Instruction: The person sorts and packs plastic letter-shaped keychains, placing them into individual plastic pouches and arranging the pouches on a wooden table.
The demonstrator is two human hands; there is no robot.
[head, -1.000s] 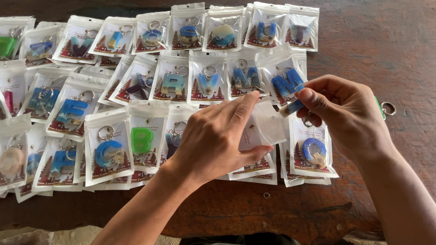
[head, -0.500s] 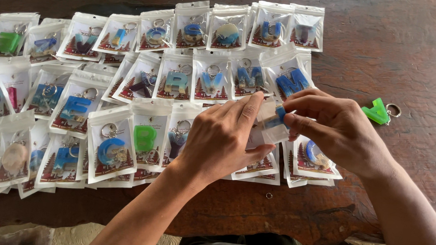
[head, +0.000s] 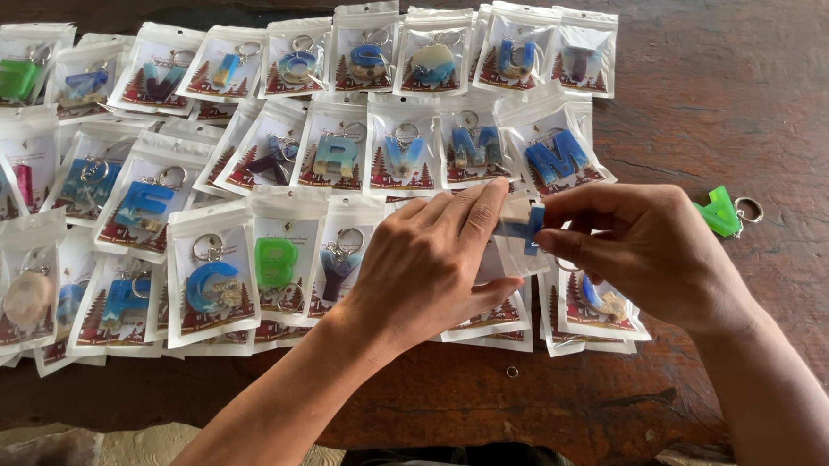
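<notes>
My left hand (head: 432,262) holds a small clear plastic pouch (head: 517,253) by its mouth, above the middle of the table. My right hand (head: 650,250) pinches a blue letter-shaped keychain (head: 531,225) at the pouch's opening, and the letter sits partly between my fingers. Both hands meet over a spread of packaged keychains (head: 286,255), each a coloured resin letter with a ring in a clear pouch on a printed card.
Several rows of packaged letter keychains (head: 409,152) cover the left and middle of the dark wooden table (head: 743,99). A loose green letter keychain (head: 721,211) with a ring lies to the right. A small metal ring (head: 512,371) lies near the front edge.
My hands have drawn closer together and moved slightly left. The blue letter has gone from my right fingers' grip in the air to the pouch's mouth. The view has shifted, showing the green keychain.
</notes>
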